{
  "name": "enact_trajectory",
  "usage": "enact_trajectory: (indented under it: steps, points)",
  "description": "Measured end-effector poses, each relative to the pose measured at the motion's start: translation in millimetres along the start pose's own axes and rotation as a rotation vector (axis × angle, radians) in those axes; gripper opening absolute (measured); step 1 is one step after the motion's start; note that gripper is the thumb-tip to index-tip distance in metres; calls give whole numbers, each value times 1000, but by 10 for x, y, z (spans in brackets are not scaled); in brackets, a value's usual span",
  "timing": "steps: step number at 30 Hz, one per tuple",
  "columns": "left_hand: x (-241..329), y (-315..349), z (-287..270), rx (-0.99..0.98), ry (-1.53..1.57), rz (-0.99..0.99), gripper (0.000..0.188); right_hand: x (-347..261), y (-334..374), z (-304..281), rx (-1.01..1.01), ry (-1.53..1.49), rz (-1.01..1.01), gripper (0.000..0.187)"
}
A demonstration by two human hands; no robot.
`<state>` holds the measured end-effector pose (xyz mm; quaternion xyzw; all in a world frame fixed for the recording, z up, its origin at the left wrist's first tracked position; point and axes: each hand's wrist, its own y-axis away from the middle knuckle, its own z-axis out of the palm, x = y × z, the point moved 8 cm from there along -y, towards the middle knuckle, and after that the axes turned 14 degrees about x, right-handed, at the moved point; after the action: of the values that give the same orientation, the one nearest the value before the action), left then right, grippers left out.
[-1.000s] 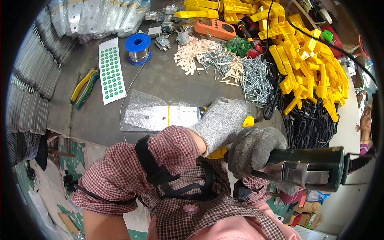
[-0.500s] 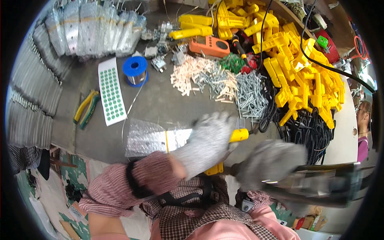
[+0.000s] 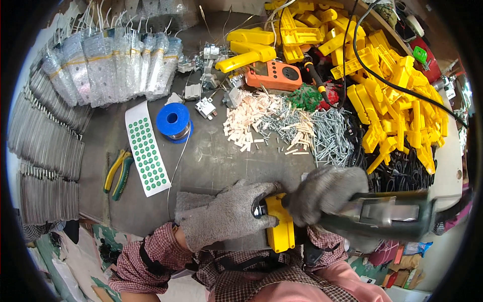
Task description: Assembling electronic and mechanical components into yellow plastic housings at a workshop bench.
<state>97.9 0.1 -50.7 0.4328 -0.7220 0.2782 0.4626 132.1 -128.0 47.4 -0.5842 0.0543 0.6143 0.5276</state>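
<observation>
My left hand (image 3: 224, 216) in grey knit grips a blocky yellow plastic housing (image 3: 282, 229) at the flat dark-grey bench's (image 3: 204, 168) near edge; my gloved right hand (image 3: 329, 194), blurred, grasps a dark-green cylindrical power tool (image 3: 405, 216). This piece looks unfinished; slim silver metal screws (image 3: 333, 138) lie loose beyond.

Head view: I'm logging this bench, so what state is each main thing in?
Left hand: gloved, gripping the yellow casing
Right hand: gloved, gripping the power tool
Power tool: held; running or not, unclear
Spool: upright, wire partly unwound
Pliers: lying flat, handles spread
Sticker sheet: flat, green stickers attached
Orange meter: lying face up
Screws: loose heap
Yellow parts: piled
</observation>
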Motion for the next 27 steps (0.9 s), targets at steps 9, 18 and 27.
enact_trajectory:
  steps: [9, 18, 27]
  points:
    - [-33, -55, 76, -136, 0, -69, 62, 368, -115, 158, -286, -250, 309, 33]
    - [210, -106, -23, -38, 135, -83, 64, 132, 496, 120, 510, 659, 99, 44]
    - [547, -202, 236, -11, -17, 151, 70, -717, 390, -116, 649, -331, -132, 72]
